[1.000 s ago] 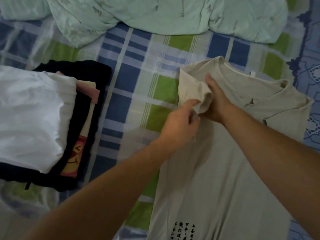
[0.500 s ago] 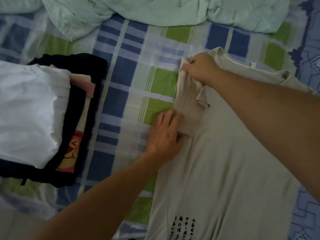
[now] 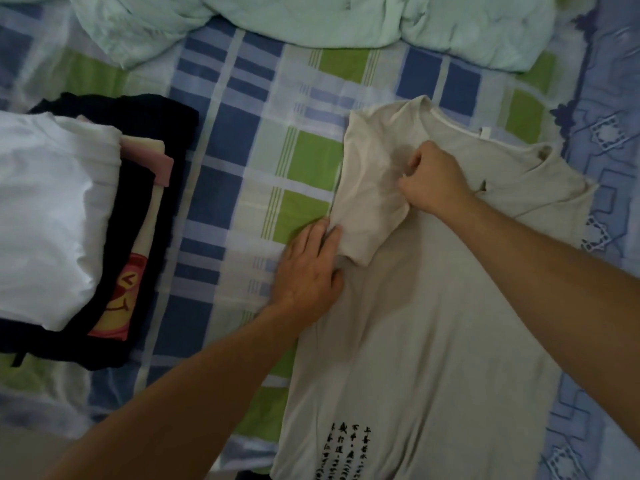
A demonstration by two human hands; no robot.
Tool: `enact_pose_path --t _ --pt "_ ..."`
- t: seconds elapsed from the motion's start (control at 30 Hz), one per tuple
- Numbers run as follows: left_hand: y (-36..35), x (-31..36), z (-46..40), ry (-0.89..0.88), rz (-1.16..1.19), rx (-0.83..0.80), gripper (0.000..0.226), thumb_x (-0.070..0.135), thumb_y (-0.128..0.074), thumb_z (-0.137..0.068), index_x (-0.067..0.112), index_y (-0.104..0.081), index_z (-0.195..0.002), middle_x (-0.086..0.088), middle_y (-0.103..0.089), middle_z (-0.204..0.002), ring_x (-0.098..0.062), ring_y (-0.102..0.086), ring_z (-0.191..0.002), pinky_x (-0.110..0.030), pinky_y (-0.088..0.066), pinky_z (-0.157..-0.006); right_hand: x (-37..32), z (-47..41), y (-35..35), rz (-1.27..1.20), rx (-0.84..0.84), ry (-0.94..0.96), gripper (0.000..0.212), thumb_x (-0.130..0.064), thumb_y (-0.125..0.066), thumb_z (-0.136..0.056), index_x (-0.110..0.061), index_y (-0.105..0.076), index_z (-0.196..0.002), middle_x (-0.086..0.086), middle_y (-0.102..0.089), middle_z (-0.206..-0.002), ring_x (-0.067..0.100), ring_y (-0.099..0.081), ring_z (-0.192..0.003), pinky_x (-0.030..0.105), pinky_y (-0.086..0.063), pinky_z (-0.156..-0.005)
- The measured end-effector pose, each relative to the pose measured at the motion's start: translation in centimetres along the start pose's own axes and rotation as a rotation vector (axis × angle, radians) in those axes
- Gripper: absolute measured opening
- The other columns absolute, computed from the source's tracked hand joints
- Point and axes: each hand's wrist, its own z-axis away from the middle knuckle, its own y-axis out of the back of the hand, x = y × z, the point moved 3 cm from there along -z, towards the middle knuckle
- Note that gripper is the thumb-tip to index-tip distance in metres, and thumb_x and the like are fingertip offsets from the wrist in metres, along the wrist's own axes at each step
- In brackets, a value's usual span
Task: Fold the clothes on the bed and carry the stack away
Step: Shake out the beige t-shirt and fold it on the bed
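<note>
In the right half of the head view lay the beige T-shirt [image 3: 433, 323], flat on the checked bedsheet [image 3: 263, 140], its long axis running from the collar in the upper right down to the bottom edge of the frame, where its hem was cut off. My left hand [image 3: 308, 271] rested with straight fingers on the shirt's left edge, pinning the bottom of the sleeve [image 3: 367, 192] already folded inward. My right hand [image 3: 433, 181] sat just above and to the right, fingers curled and pinching cloth near the folded sleeve. I judged the far sleeve, at the right edge, was the next to fold, and the right hand was nearer to it. The finished stack [image 3: 69, 220] sat well apart at the left, cut off by the frame. The black print near the hem was too small to read.
</note>
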Motion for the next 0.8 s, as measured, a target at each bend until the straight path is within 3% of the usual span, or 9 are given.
enact_pose_path --t 0.07,0.13,0.2,0.27,0.4,0.5,0.57,0.7,0.8 --pt "0.1 0.2 0.1 0.002 -0.015 -0.017 0.079 0.03 -0.066 -0.085 0.014 -0.039 -0.156 -0.011 -0.03 -0.165 -0.03 -0.027 -0.148 -0.046 -0.032 -0.118 0.7 1.2 1.1 0.001 0.165 -0.007 0.022 -0.011 -0.062 -0.081 -0.015 -0.055 -0.1 0.008 -0.056 -0.104 0.033 -0.058 -0.093 0.035 -0.04 -0.073" --pt "0.2 0.4 0.3 -0.013 -0.041 -0.029 0.078 0.031 -0.064 -0.086 0.015 -0.036 -0.157 -0.009 -0.023 -0.168 -0.029 -0.021 -0.152 -0.047 -0.03 -0.12 0.0 2.6 1.3 0.012 0.259 0.165 0.021 -0.004 -0.058 -0.081 -0.012 -0.06 -0.101 0.012 -0.056 -0.111 0.032 -0.055 -0.101 0.033 -0.037 -0.077" --pt "0.1 0.7 0.6 -0.059 -0.069 -0.021 0.076 0.029 -0.063 -0.085 0.015 -0.04 -0.156 -0.009 -0.022 -0.169 -0.031 -0.019 -0.155 -0.05 -0.029 -0.12 -1.3 4.0 -0.1 0.043 0.168 0.442 0.019 -0.004 -0.06 -0.083 -0.007 -0.066 -0.101 0.014 -0.059 -0.11 0.03 -0.055 -0.102 0.029 -0.038 -0.08" --pt "-0.1 0.8 1.2 -0.12 -0.079 0.011 0.072 0.025 -0.061 -0.083 0.013 -0.046 -0.152 -0.011 -0.029 -0.167 -0.033 -0.024 -0.154 -0.051 -0.03 -0.12 -2.0 4.9 -1.9 0.154 0.018 0.599 0.021 -0.007 -0.061 -0.086 -0.003 -0.07 -0.105 0.017 -0.062 -0.109 0.035 -0.057 -0.103 0.036 -0.045 -0.085" --pt "-1.3 0.5 2.5 -0.196 -0.064 0.076 0.068 0.024 -0.049 -0.082 0.014 -0.051 -0.15 -0.013 -0.037 -0.163 -0.035 -0.032 -0.151 -0.052 -0.03 -0.12 -3.8 3.9 -3.2 0.219 0.087 0.591 0.037 -0.02 -0.056 -0.094 -0.005 -0.063 -0.127 0.019 -0.056 -0.13 0.04 -0.05 -0.118 0.048 -0.044 -0.1" --pt "-2.3 -0.3 3.0 -0.221 -0.047 0.131 0.065 0.02 -0.053 -0.086 0.013 -0.05 -0.151 -0.016 -0.038 -0.162 -0.037 -0.032 -0.151 -0.051 -0.027 -0.122 -5.1 2.2 -5.4 0.35 -0.096 0.548 0.062 -0.043 -0.036 -0.105 -0.017 -0.028 -0.16 0.014 -0.019 -0.168 0.035 -0.016 -0.155 0.048 -0.018 -0.125" --pt "-2.7 -0.6 3.1 -0.229 -0.053 0.123 0.067 0.02 -0.054 -0.088 0.013 -0.046 -0.154 -0.016 -0.034 -0.164 -0.036 -0.029 -0.152 -0.05 -0.024 -0.123 -4.8 0.9 -6.4 0.391 -0.15 0.478 0.069 -0.054 -0.026 -0.105 -0.023 -0.009 -0.165 0.007 0.001 -0.173 0.03 0.002 -0.159 0.05 -0.005 -0.128" --pt "-2.9 -1.1 2.9 -0.228 -0.049 0.074 0.071 0.025 -0.054 -0.088 0.016 -0.041 -0.157 -0.015 -0.029 -0.167 -0.034 -0.025 -0.154 -0.049 -0.023 -0.123 -4.5 0.9 -7.1 0.375 -0.091 0.416 0.074 -0.059 -0.022 -0.104 -0.025 0.001 -0.165 0.006 0.006 -0.173 0.028 0.008 -0.159 0.05 0.0 -0.128" --pt "-2.6 -1.5 3.0 -0.189 -0.024 0.031 0.079 0.031 -0.059 -0.085 0.017 -0.036 -0.158 -0.016 -0.026 -0.167 -0.033 -0.025 -0.153 -0.046 -0.023 -0.123 -2.3 3.8 -7.0 0.322 0.033 0.379 0.072 -0.055 -0.03 -0.104 -0.024 -0.008 -0.165 0.011 -0.005 -0.172 0.031 -0.001 -0.159 0.048 -0.005 -0.127"
